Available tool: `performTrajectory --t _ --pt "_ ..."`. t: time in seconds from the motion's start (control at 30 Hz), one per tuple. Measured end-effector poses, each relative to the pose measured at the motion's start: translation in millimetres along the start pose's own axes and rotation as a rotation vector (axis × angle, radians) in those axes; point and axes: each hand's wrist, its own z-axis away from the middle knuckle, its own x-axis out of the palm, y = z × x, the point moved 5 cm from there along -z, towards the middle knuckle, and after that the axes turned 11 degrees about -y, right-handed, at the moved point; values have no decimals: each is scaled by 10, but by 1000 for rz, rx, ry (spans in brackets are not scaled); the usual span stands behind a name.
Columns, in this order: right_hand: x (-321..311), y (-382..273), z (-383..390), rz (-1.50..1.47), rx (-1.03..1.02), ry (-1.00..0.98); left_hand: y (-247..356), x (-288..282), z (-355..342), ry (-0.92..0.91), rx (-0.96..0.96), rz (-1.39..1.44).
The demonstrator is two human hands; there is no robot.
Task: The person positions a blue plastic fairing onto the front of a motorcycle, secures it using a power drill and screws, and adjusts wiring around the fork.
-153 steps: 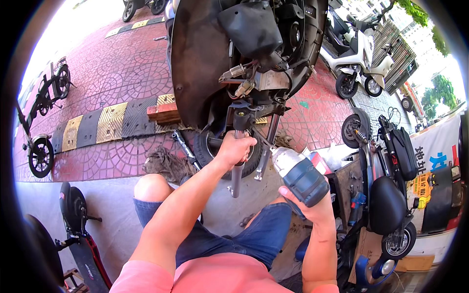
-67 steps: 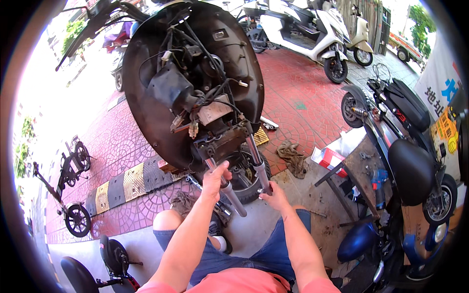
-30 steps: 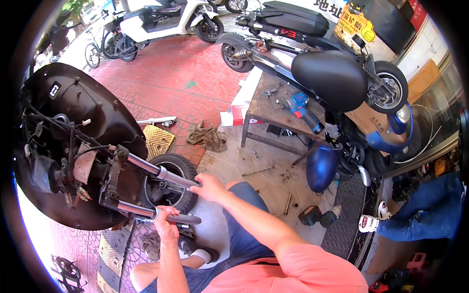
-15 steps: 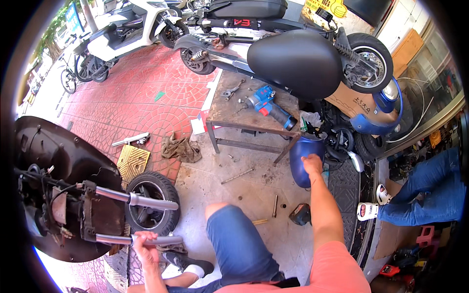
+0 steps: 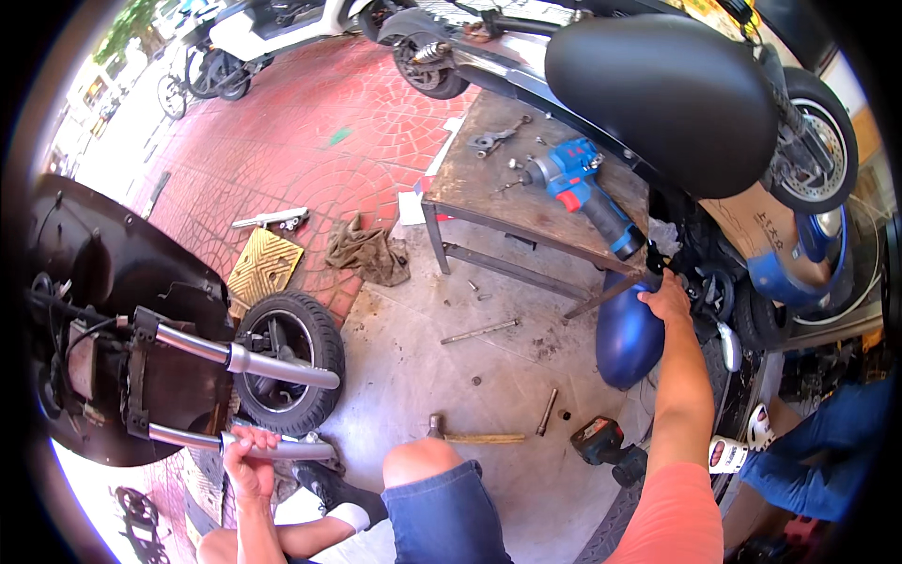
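Note:
My left hand (image 5: 248,462) is wrapped round the lower silver fork tube (image 5: 291,449) of a dark, partly stripped scooter front (image 5: 178,376) at the left. My right arm reaches forward to the right. My right hand (image 5: 665,301) is at the upper right edge of a glossy blue body panel (image 5: 628,343), just below the workbench corner. Its thumb and index finger are apart, and the other fingers are partly hidden. I cannot tell whether it touches the panel. A wheel with a black tyre (image 5: 324,367) stands beside the fork tubes.
A low wooden bench (image 5: 489,197) carries a blue cordless drill (image 5: 583,193) and pliers (image 5: 498,138). On the floor lie a hammer (image 5: 479,438), a metal rod (image 5: 479,331), a socket bar (image 5: 547,412), another power tool (image 5: 601,442) and a rag (image 5: 366,252). A black-seated scooter (image 5: 658,94) is behind; a person's legs (image 5: 817,461) are at right.
The view has shifted, bringing the hammer into sight. My right hand has moved from the middle of the blue panel to its upper right edge. My left hand still holds the fork tube.

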Motion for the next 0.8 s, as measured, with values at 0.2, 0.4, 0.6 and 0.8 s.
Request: performTrajectory --t 0.2,0.4,0.6,0.8 --pt "-266 149 386 42 -65 50 -30 -3 -5 -28 17 15" --pt "-747 760 1177 -142 -82 382 -117 -104 22 -9 -14 99" --pt "-1444 1074 2193 -299 -38 599 -149 -173 -105 -24 35 120" --pt "-2151 559 3513 -408 -266 608 -67 -241 -57 -43 103 74"
